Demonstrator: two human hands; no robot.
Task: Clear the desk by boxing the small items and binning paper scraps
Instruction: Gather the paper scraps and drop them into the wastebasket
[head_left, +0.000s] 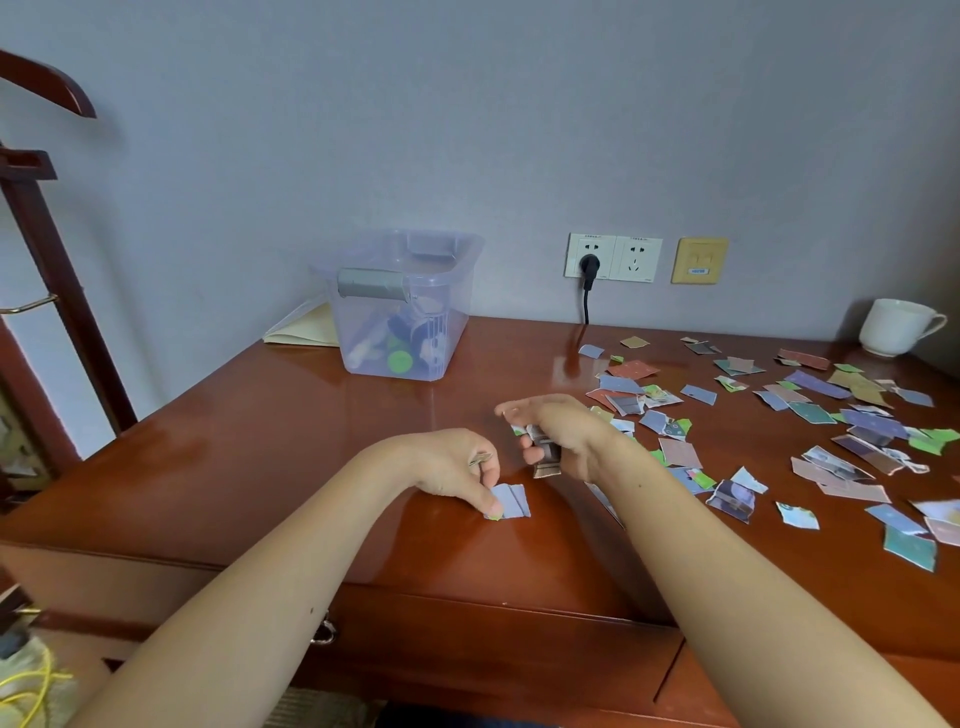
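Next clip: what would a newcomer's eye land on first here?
The torn, colourful paper scraps strewn across the right half of the wooden desk stand out most. At the centre, the left hand pinches a blue scrap against the desk while the right hand grips a small wad of scraps. At the back of the desk stands a clear plastic box holding small items.

Two bare forearms (691, 545), bare left hand (452, 467), bare right hand (569, 434), one small dark mole (311, 610) (on the left forearm)
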